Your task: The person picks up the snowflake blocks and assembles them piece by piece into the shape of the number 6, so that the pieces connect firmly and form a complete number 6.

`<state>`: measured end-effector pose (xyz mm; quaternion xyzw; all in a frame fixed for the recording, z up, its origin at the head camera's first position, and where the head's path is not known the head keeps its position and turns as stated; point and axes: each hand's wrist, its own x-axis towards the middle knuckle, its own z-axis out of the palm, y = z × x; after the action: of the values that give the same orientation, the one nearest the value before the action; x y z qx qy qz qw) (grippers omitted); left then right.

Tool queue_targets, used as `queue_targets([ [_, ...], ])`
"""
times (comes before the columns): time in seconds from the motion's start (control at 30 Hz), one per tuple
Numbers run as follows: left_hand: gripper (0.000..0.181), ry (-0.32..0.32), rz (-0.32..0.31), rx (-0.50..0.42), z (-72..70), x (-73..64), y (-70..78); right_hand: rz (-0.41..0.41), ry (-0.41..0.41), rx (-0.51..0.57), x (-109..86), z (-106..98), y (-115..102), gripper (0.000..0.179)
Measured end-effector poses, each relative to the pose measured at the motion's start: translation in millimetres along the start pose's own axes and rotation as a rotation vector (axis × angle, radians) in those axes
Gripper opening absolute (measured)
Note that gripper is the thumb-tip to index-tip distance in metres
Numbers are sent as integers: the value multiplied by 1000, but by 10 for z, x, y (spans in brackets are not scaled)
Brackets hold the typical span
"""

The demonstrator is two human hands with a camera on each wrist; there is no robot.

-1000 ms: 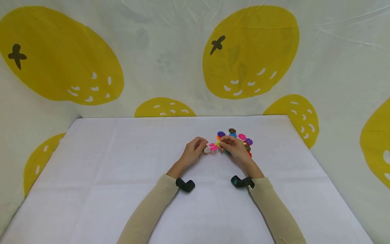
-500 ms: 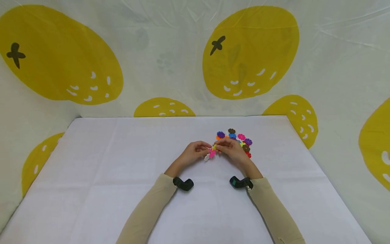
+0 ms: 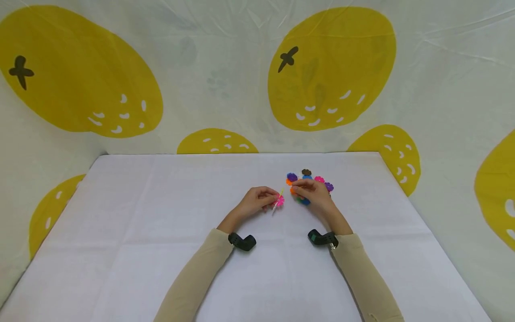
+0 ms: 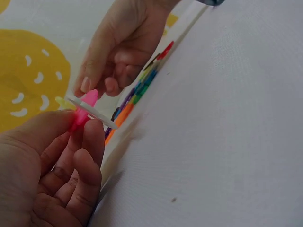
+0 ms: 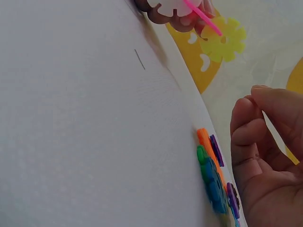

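My left hand [image 3: 259,199] pinches a pink flower-shaped plastic disc [image 3: 280,200] between thumb and fingers, raised above the table. A white notched disc [image 4: 105,120] and a yellow one [image 5: 233,46] are slotted into the pink disc. My right hand [image 3: 316,193] is over the near-left side of a pile of similar discs. In the right wrist view its fingers are loosely bent, thumb tip close to the index finger, and nothing shows between them. Below it lie orange [image 5: 203,138], green [image 5: 201,155] and blue discs [image 5: 216,189]; the hand hides part of the pile.
More loose discs lie behind the right hand, among them a brown one [image 3: 306,172], a pink one [image 3: 319,180] and purple ones [image 3: 329,186]. A white cloth covers the table [image 3: 161,214]. A white curtain with yellow fruit prints [image 3: 225,80] hangs behind.
Half a second ago both hands met at the yellow disc. The right hand has since let go and moved right to the pile. The yellow disc stays with the pink one in the left hand.
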<state>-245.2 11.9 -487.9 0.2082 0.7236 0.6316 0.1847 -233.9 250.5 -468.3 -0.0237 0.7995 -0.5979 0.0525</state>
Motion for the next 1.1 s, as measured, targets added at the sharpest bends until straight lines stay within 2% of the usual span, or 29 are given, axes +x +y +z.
queue_targets([
  [0.1,26,0,3,-3,6,-5,13,15,-19,-70,-19,-66,-27,34],
  [0.37,25,8,-6,7,16,0,22,16,-137,-318,-65,-314,-57,28],
  [0.53,25,12,-13,3,23,0,14,15,-187,-330,-85,-423,-47,31],
  [0.7,24,21,-2,-4,29,7,1,26,-214,-353,-92,-445,-54,38],
  [0.9,24,26,9,5,26,17,-8,20,-211,-414,-79,-431,-60,38],
  [1.1,25,8,5,10,8,18,8,26,-157,-472,-53,-405,-40,32],
])
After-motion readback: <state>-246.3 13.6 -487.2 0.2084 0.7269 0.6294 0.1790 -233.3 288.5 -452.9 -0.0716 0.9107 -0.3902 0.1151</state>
